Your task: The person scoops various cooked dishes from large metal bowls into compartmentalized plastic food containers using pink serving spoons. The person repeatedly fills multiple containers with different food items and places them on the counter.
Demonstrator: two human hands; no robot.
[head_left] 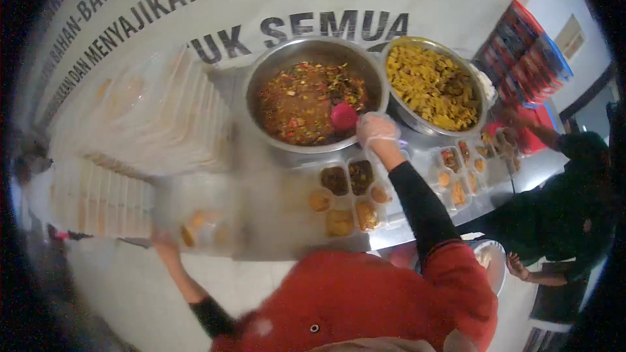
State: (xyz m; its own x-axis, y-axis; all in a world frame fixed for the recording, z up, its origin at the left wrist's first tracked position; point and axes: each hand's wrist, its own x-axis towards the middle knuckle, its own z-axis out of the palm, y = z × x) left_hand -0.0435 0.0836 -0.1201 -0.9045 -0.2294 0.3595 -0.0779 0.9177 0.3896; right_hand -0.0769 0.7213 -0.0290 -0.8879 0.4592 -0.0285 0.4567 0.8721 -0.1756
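My right hand (377, 129), in a clear plastic glove, grips a pink ladle (345, 116) at the near right rim of a large steel basin (252, 122). The ladle's bowl hangs over brown sauce with red and green pieces (293, 102). My left hand (165, 245) is at the table's front edge, beside a blurred clear plastic food tray (208, 229) with orange-brown food inside. Whether its fingers hold that tray is too blurred to tell. Right of it, two clear trays lie side by side, holding dark vegetables (361, 176) and fried pieces (339, 223).
Tall stacks of filled clear trays (190, 117) stand at the left. A second steel basin (415, 120) holds yellow food. More filled trays (457, 176) lie to the right. A co-worker (567, 210) stands there, one hand over the trays, near stacked red and blue crates (525, 54).
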